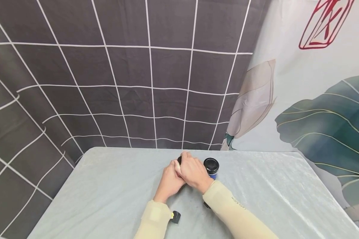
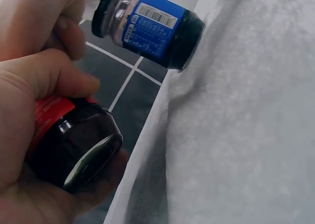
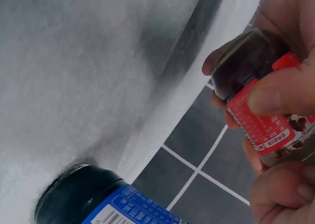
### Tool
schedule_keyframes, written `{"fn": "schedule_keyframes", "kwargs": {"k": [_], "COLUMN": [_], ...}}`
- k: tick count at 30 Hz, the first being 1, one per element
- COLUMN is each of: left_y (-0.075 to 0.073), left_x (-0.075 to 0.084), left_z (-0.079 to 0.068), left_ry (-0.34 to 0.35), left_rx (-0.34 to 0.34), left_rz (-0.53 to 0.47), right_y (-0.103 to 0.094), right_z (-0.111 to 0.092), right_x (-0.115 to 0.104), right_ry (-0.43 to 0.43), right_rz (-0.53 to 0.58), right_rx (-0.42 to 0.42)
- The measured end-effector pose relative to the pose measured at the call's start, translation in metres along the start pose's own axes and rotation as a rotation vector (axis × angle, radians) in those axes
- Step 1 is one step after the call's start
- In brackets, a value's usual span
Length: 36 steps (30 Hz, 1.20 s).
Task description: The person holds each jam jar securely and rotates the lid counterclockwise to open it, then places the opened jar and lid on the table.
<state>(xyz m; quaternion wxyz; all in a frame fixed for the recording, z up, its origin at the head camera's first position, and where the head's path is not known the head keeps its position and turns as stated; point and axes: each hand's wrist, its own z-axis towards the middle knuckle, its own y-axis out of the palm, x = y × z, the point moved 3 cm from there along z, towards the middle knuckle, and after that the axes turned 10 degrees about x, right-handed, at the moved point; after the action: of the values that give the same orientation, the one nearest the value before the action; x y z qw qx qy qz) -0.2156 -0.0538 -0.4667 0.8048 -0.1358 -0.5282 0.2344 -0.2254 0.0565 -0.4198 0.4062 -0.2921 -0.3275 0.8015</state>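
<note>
My left hand (image 1: 169, 181) grips a glass jar (image 2: 74, 140) with a red label and dark contents, its fingers and thumb round the body. In the right wrist view the jar (image 3: 261, 111) lies tilted, its base pointing to the upper left. My right hand (image 1: 193, 172) curls over the jar's top end and covers it; the lid is hidden there. Both hands are close together above the table. A second jar (image 1: 211, 165) with a black lid stands just right of my right hand; its blue label (image 2: 152, 24) shows in the left wrist view.
The table (image 1: 257, 199) has a pale grey cloth over it, and its back edge lies just beyond the hands. Behind hangs a dark curtain (image 1: 170, 69) with white grid lines, and at the right a white one (image 1: 284, 83) with leaf patterns.
</note>
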Motion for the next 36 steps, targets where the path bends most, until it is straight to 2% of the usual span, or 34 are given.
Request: {"fn": "schedule_keyframes", "kwargs": {"k": [8,11,16,21,32,36], "left_y": [-0.002,-0.002,-0.001,0.000,-0.001,-0.002], "left_x": [-0.001,-0.002,0.000,-0.001,-0.003,-0.003], "left_z": [-0.001,-0.001,-0.001,-0.001,-0.001,-0.001], "left_ry": [-0.014,-0.019,-0.001,0.009,-0.021,-0.035], "left_rx": [-0.031,-0.028,0.008,0.022,0.052,0.062], "left_rz": [-0.025,-0.023,-0.009,-0.013,-0.027,-0.028], "right_y": [0.000,-0.001,-0.006,-0.011,-0.018,-0.022], "right_z": [0.000,0.001,0.002,0.002,0.006,0.007], "right_x": [0.003,0.003,0.002,0.001,0.001,0.002], "right_ry": [-0.073,-0.074,0.009,0.104,0.163,0.181], "right_rz": [0.021,0.033,0.077,0.080,0.092,0.098], "right_rx": [-0.048,-0.086,-0.165,-0.203,-0.195,-0.166]}}
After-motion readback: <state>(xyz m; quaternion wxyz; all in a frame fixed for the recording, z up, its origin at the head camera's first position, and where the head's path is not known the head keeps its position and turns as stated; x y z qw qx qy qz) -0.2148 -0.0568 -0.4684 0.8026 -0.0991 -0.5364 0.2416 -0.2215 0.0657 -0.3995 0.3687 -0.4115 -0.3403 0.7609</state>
